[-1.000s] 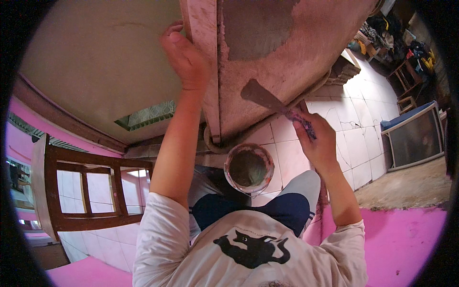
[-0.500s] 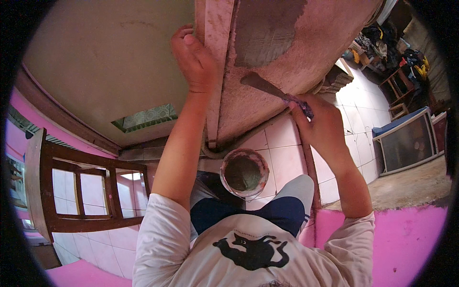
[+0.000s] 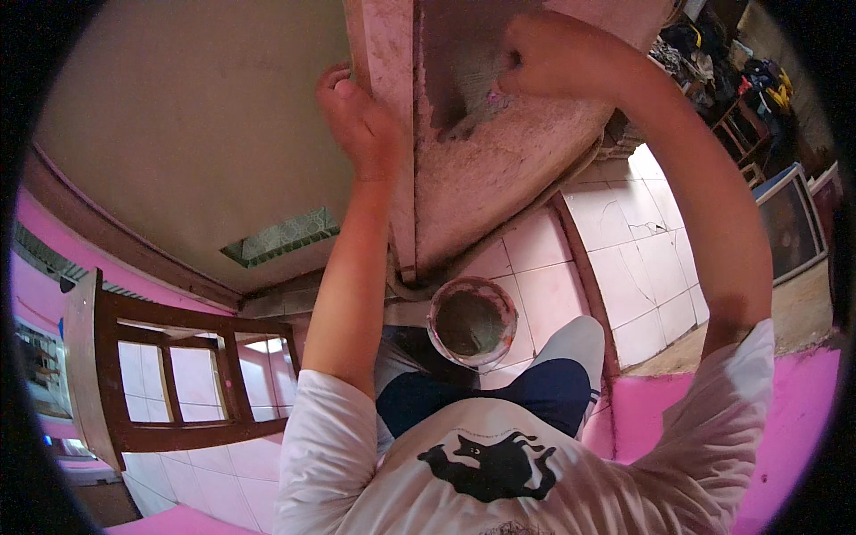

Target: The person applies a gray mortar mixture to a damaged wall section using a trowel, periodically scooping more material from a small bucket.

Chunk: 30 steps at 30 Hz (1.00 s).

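Observation:
My right hand point(image 3: 544, 62) is closed round the purple-wrapped handle of a putty knife point(image 3: 450, 109). Its dark blade lies against a grey patch of wet mortar point(image 3: 455, 40) on the rough pink wall point(image 3: 526, 143), partly hidden by the hand. My left hand point(image 3: 361, 120), fingers curled, leans on the pale wooden frame point(image 3: 383, 45) beside that wall; what its fingers close on, if anything, is hidden. Between my knees and the wall's foot stands a bucket point(image 3: 473, 323) of grey mix, its rim smeared.
A brown wooden chair point(image 3: 192, 423) lies to the left on light tiles point(image 3: 535, 241). A flat greenish panel point(image 3: 196, 116) with a patterned vent opening point(image 3: 285, 236) fills the upper left. At the right are a framed dark panel point(image 3: 789, 223) and piled clutter point(image 3: 758, 89).
My right hand has swung up and leftward, bringing the putty knife's blade from the bare wall onto the lower part of the mortar patch. The left hand keeps its place on the frame.

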Available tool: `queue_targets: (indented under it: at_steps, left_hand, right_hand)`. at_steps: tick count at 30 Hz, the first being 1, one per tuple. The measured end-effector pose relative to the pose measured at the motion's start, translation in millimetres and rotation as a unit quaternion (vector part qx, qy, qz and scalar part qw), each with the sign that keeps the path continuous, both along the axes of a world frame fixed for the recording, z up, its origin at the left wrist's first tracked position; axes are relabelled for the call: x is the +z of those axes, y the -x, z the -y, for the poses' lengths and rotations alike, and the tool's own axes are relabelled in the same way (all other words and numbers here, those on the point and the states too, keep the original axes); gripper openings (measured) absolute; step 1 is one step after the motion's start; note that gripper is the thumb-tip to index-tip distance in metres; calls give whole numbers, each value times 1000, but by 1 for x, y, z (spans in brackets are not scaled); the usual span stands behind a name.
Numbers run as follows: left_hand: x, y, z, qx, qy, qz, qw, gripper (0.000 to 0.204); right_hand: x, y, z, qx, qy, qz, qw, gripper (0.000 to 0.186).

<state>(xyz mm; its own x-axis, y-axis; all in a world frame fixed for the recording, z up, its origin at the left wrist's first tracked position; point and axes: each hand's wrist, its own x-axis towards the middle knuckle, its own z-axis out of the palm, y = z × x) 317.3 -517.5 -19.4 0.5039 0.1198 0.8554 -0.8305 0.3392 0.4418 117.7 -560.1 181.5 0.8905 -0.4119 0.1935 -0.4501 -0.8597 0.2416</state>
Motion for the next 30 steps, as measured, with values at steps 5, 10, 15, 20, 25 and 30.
queue_targets:
  at_steps: [5,10,15,20,25,30]
  left_hand:
    - [1,-1,-4,-19,-11,-22,1000,43]
    - [-2,-3,-1,4,-6,-11,1000,43]
    - [-1,1,-3,-7,-2,-25,1000,43]
    - [-1,-3,-3,10,15,-1,1000,42]
    - [1,6,-2,21,3,0,1000,41]
    - [-3,-3,-8,12,-4,-1,1000,39]
  right_hand:
    - [33,-11,-1,-23,-61,-76,995,39]
    - [73,8,-12,20,-91,-86,992,33]
    - [46,24,17,49,-134,-31,989,28]
    - [-12,23,16,20,-51,-25,998,30]
    - [-28,14,26,-3,-30,-23,999,28]
    - [12,10,14,-30,-45,-27,998,25]
